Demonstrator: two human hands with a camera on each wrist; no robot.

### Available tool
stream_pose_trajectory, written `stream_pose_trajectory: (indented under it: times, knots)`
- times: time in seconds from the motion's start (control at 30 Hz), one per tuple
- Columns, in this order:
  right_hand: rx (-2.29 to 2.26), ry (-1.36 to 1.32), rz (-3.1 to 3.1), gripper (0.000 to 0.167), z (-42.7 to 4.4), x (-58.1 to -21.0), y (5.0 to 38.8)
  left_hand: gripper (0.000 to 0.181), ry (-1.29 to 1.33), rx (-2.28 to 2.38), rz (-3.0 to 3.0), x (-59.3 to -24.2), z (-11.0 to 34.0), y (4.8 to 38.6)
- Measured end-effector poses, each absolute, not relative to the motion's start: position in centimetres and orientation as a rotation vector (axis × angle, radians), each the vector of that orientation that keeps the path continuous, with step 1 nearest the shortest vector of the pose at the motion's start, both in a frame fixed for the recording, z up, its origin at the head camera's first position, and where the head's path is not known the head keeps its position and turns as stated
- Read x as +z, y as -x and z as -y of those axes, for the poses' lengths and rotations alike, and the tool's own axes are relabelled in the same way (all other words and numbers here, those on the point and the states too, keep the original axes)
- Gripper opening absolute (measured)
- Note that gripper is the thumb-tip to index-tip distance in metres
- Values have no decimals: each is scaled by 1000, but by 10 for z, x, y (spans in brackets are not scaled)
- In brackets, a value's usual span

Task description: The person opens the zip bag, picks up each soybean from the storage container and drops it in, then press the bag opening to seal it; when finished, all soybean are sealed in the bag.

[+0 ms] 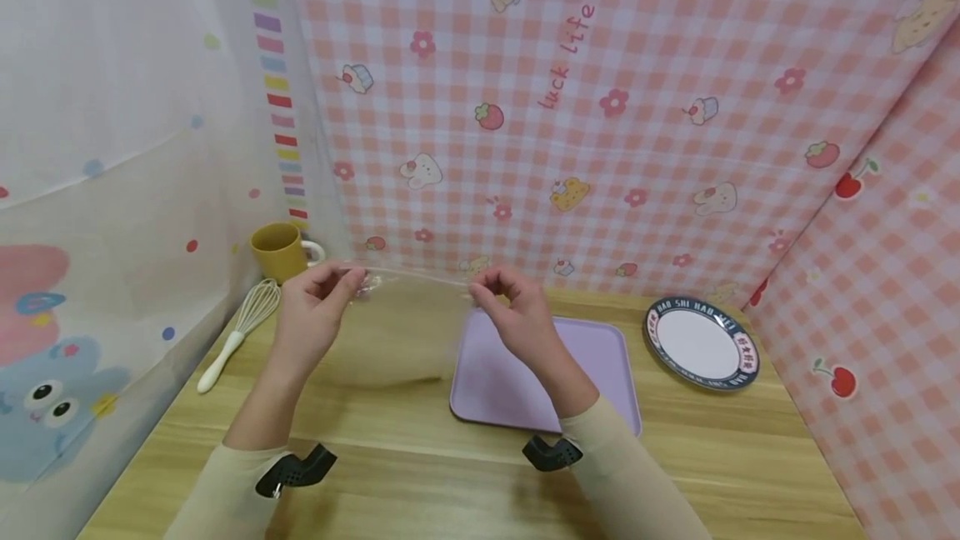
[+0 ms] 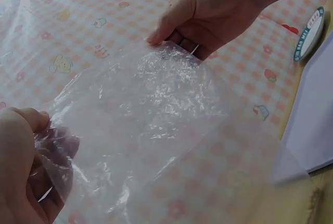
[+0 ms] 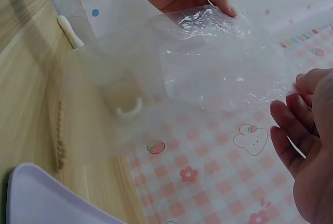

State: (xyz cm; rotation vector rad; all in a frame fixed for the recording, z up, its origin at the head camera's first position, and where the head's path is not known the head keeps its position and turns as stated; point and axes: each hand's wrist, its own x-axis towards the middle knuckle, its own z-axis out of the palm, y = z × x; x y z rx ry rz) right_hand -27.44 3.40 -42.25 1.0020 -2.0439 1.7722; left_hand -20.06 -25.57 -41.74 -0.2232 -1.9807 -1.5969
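A thin sheet of clear plastic film point(image 1: 401, 327) hangs stretched between both hands above the table. My left hand point(image 1: 309, 323) pinches its upper left corner between thumb and fingers. At the upper right corner, my right hand point(image 1: 519, 317) pinches it the same way. Crinkles and glossy reflections cover the film's upper part point(image 2: 166, 91), while its lower part point(image 3: 104, 125) looks hazy. A bumpy brownish edge point(image 3: 61, 135) runs along the bottom. Whether it is a single sheet or a bag, I cannot tell. The lilac tray point(image 1: 600, 357) lies below, right of the film.
A mustard mug point(image 1: 277, 252) with a white handle stands at the back left, beside a whisk point(image 1: 238, 332). To the right lies a plate point(image 1: 701, 344) with a dark patterned rim. Patterned cloth walls point(image 1: 487, 165) close off the wooden table point(image 1: 420, 473) behind and at both sides.
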Motion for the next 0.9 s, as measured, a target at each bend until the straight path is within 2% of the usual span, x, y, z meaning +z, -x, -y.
stream_pose_trajectory:
  times: [0.27,0.53,0.9]
  knots:
    - [2092,-1114,1926,7,-27,-413,264,21,302,-1602,1921,-405,258,191]
    - [2092,-1076,1958,6,-16,-405,262,22,290,-1593,1950,-396,269,192]
    - [2081,-898,2156,10,12,-438,294,33,131,-1768,2051,-429,295,231]
